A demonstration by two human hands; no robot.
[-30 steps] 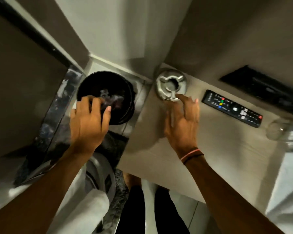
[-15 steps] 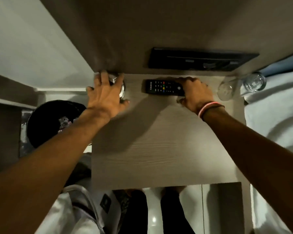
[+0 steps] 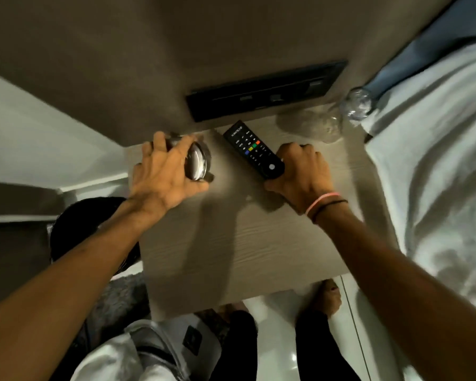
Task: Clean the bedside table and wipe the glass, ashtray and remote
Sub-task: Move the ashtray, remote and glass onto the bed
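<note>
The wooden bedside table (image 3: 231, 243) fills the middle of the head view. My left hand (image 3: 160, 174) grips the shiny metal ashtray (image 3: 197, 163) at the table's back left corner, tilted on its side and raised off the wood. My right hand (image 3: 302, 171) holds the near end of the black remote (image 3: 252, 149), whose far end points diagonally toward the wall. A clear glass (image 3: 357, 104) stands at the back right corner beside the bed, blurred.
A black bin (image 3: 74, 224) sits on the floor left of the table. A dark switch panel (image 3: 264, 89) is set in the wall behind. White bedding (image 3: 437, 174) lies on the right. My feet (image 3: 327, 298) and white cloth (image 3: 138, 353) are below the front edge.
My left hand went from the bin to the ashtray, closed on it and tilted it up. My right hand moved to the remote, gripped it and swung it diagonal.
</note>
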